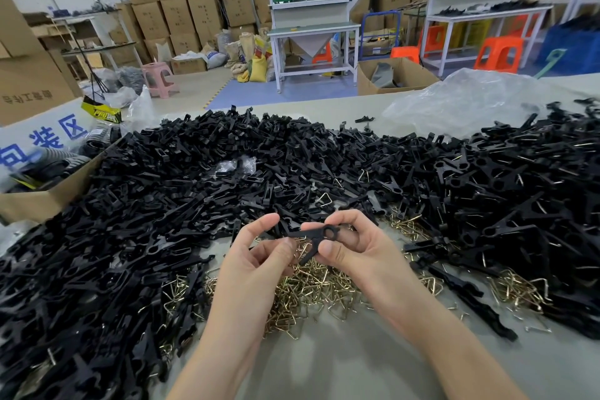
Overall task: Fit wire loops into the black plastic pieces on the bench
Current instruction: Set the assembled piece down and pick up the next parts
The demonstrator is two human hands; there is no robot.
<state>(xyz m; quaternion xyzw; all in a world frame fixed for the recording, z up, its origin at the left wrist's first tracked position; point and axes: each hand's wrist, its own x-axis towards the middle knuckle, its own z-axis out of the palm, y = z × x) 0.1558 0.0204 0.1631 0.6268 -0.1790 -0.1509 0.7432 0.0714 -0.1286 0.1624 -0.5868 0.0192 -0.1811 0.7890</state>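
Bench [341,364], pale top. 1 broad heap of black plastic pieces [162,204] across left and centre; second heap [519,178] at right edge; brass-coloured wire loops [311,289] near front edge; clear plastic bag [461,101] at far right corner; 1 cardboard box [48,200] at left edge.

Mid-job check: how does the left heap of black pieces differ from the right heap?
The left heap is mostly bare plastic, with little wire showing; the right heap has wire glinting on many pieces. Pieces in the left heap look like flat single strips; many in the right heap look paired into clips. Both are black, lie on the bench and flank the loose wire loops.
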